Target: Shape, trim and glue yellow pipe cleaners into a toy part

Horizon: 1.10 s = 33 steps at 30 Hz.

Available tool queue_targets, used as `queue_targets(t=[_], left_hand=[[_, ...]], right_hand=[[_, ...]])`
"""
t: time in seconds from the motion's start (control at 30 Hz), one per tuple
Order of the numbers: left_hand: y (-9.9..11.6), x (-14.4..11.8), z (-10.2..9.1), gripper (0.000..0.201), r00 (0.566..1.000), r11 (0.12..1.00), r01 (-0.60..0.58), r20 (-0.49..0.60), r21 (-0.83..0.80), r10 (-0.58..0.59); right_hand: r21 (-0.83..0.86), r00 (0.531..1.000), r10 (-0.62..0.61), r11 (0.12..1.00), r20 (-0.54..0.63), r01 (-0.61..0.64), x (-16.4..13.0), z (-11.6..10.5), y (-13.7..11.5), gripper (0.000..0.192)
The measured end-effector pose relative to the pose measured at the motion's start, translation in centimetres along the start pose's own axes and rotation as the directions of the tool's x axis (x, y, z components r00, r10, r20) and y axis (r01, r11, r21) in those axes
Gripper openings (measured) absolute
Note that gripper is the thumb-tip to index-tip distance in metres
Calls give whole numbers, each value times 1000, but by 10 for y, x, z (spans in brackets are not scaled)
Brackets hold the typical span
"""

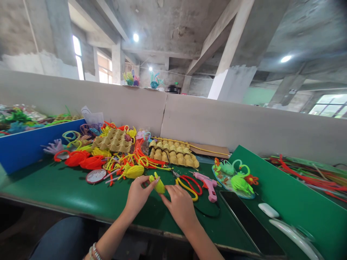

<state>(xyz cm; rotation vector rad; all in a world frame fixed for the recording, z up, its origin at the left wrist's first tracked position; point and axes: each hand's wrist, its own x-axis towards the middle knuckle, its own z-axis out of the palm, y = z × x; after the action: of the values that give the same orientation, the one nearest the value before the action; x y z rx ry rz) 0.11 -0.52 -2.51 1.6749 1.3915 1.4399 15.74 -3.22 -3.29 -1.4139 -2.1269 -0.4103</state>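
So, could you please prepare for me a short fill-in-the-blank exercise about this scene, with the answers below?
1. The ____ glue gun lies nearer to the right hand than to the left hand.
2. The person holding the yellow piece wears bracelets on the ____ wrist.
3. The right divider is green, while the left divider is ____.

Missing words: pink; left; blue.

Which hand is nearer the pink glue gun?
Right. The right hand is just to the left of the pink glue gun, not touching it; the left hand is farther left, past the right hand.
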Motion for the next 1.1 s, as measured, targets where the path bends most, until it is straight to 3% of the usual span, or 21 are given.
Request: queue_targets(t=[0.2, 0.33, 0.47, 0.6, 0.77, 1.1], left_hand=[[-3, 1, -1, 36, 998, 998, -48, 39, 36, 47], [-4, 4, -1, 41, 1000, 999, -25, 14, -44, 26], [-1, 7, -3, 48, 983, 955, 184, 59, -232, -175], [3, 7, -6, 47, 899, 821, 439, 173, -364, -403], [5, 6, -6, 47, 865, 771, 502, 220, -391, -452], [6, 7, -5, 48, 873, 771, 487, 200, -410, -445]], right_hand=[[-33, 999, -21, 999, 49, 22, 0, 1, 2, 6], [88, 989, 62, 993, 133, -74, 4, -9, 3, 17], [307, 939, 179, 913, 295, -271, 9, -26, 7, 30], [522, 901, 150, 772, 406, -364, 12, -34, 13, 35], [669, 906, 72, 650, 418, -360, 12, -33, 13, 37], [613, 901, 57, 714, 430, -338, 10, -35, 12, 29]])
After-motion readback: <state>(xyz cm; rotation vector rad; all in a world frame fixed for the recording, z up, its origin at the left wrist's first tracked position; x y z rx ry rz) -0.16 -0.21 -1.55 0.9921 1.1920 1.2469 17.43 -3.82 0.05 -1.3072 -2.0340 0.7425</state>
